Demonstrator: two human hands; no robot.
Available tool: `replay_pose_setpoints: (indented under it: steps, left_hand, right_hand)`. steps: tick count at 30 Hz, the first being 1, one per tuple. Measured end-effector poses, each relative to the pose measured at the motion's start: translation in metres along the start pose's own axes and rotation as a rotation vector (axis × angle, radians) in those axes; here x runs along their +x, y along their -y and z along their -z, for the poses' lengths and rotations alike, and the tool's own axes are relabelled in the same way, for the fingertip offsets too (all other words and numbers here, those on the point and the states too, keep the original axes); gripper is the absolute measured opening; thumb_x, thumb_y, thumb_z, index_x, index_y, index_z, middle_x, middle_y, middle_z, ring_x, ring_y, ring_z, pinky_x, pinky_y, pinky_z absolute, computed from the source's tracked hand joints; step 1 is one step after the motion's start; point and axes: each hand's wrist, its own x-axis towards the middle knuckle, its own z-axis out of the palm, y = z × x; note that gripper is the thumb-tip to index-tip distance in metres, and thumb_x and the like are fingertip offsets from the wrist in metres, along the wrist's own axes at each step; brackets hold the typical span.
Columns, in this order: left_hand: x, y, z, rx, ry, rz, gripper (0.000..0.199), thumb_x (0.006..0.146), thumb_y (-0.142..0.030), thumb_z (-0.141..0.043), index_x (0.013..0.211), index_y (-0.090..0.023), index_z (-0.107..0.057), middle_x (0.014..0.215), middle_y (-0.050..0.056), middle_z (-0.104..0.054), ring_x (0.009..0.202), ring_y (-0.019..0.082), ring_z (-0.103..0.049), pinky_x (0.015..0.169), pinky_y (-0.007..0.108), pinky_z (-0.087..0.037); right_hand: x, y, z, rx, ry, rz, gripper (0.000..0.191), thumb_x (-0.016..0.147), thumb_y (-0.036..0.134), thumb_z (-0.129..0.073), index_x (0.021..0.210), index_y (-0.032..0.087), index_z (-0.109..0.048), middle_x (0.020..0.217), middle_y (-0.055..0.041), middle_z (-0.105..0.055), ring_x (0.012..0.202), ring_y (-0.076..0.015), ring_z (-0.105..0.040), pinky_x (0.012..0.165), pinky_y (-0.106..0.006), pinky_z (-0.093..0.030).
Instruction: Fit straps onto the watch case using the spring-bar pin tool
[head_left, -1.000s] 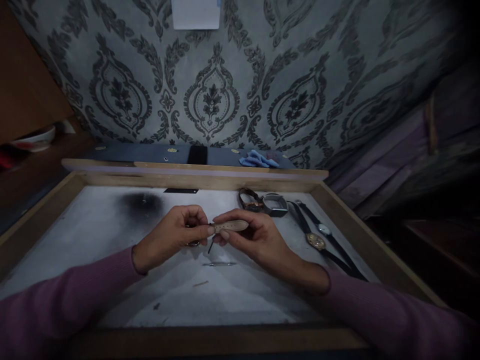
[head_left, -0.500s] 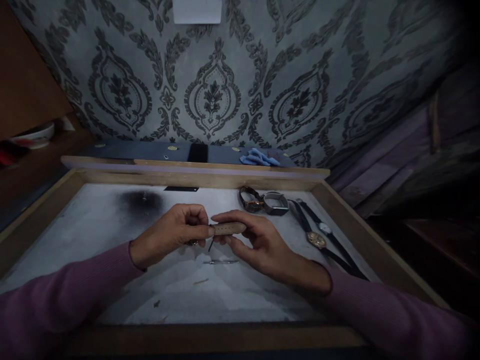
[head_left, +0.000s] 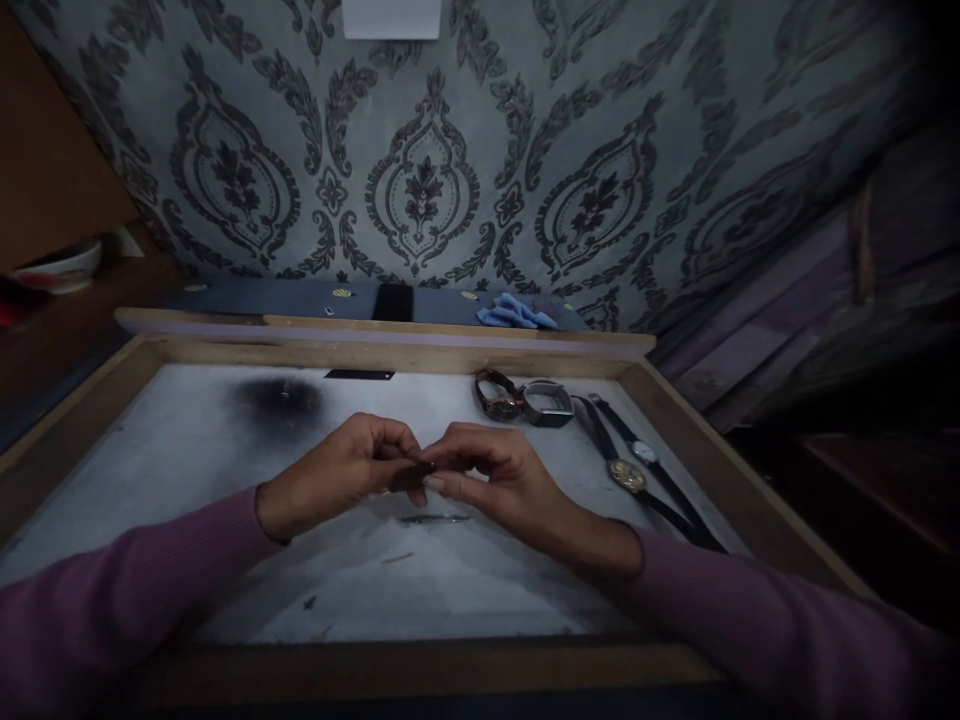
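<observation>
My left hand (head_left: 341,470) is closed, thumb and fingers pinching a dark brown watch strap (head_left: 409,477). From the other side my right hand (head_left: 502,480) pinches the strap's end, its fingertips touching those of my left. Much of the strap is hidden by the fingers, and no watch case shows clearly. Just below the hands, a thin metal tool (head_left: 435,519) lies on the white board.
A wooden frame (head_left: 750,500) borders the white surface. Toward the back right lie a brown-strapped watch (head_left: 501,408), a grey watch (head_left: 547,403), a gold-faced watch (head_left: 626,476) and a white-faced watch (head_left: 643,452). A blue cloth (head_left: 516,312) and a dark phone-like slab (head_left: 394,302) lie behind.
The strap has turned from its light, holed underside to its dark side. My right hand's fingers have closed in, bringing both hands' fingertips together.
</observation>
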Motion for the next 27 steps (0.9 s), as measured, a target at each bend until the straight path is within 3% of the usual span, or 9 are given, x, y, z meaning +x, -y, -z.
replay_pose_setpoints:
  steps: [6, 11, 16, 20, 27]
  left_hand:
    - [-0.006, -0.007, 0.0, -0.033, 0.03, -0.09, 0.021, 0.081, -0.035, -0.064, 0.078, -0.014, -0.065, 0.073, 0.003, -0.067, 0.074, 0.015, -0.059, 0.068, 0.025, -0.04]
    - [-0.007, -0.011, -0.003, -0.033, 0.11, -0.068, 0.019, 0.079, -0.034, -0.068, 0.082, -0.015, -0.064, 0.075, 0.002, -0.066, 0.072, 0.014, -0.058, 0.07, 0.025, -0.042]
    - [-0.008, -0.016, -0.008, 0.008, 0.049, -0.081, 0.023, 0.078, -0.038, -0.066, 0.081, -0.015, -0.064, 0.073, 0.002, -0.062, 0.072, 0.015, -0.056, 0.07, 0.027, -0.043]
    - [-0.007, -0.018, -0.01, 0.009, 0.089, -0.025, 0.015, 0.074, -0.028, -0.065, 0.082, -0.015, -0.064, 0.072, 0.002, -0.061, 0.067, 0.014, -0.054, 0.063, 0.025, -0.041]
    - [-0.005, -0.013, -0.006, 0.03, 0.004, -0.017, 0.006, 0.068, -0.021, -0.058, 0.07, -0.015, -0.059, 0.063, 0.001, -0.063, 0.06, 0.012, -0.052, 0.059, 0.024, -0.04]
  right_hand:
    - [-0.004, 0.004, -0.002, -0.118, -0.057, 0.065, 0.017, 0.081, 0.02, -0.067, 0.098, 0.018, -0.065, 0.068, 0.0027, -0.058, 0.06, -0.0097, -0.054, 0.055, -0.021, -0.044]
    - [-0.006, 0.006, -0.005, -0.222, -0.05, 0.172, 0.022, 0.082, 0.014, -0.063, 0.103, 0.02, -0.059, 0.069, 0.0038, -0.057, 0.059, -0.0092, -0.053, 0.056, -0.021, -0.044]
    - [-0.007, 0.012, -0.006, -0.276, -0.039, 0.18, 0.025, 0.086, 0.017, -0.06, 0.11, 0.02, -0.053, 0.071, 0.0029, -0.06, 0.06, -0.0104, -0.055, 0.056, -0.022, -0.044]
    - [-0.008, 0.01, -0.006, -0.269, -0.011, 0.194, 0.036, 0.083, 0.011, -0.059, 0.117, 0.02, -0.05, 0.072, 0.0038, -0.058, 0.061, -0.0098, -0.055, 0.056, -0.021, -0.045]
    - [-0.006, 0.006, -0.002, -0.195, 0.017, 0.125, 0.048, 0.079, 0.012, -0.064, 0.123, 0.022, -0.046, 0.082, 0.0015, -0.056, 0.065, -0.0095, -0.054, 0.056, -0.021, -0.047]
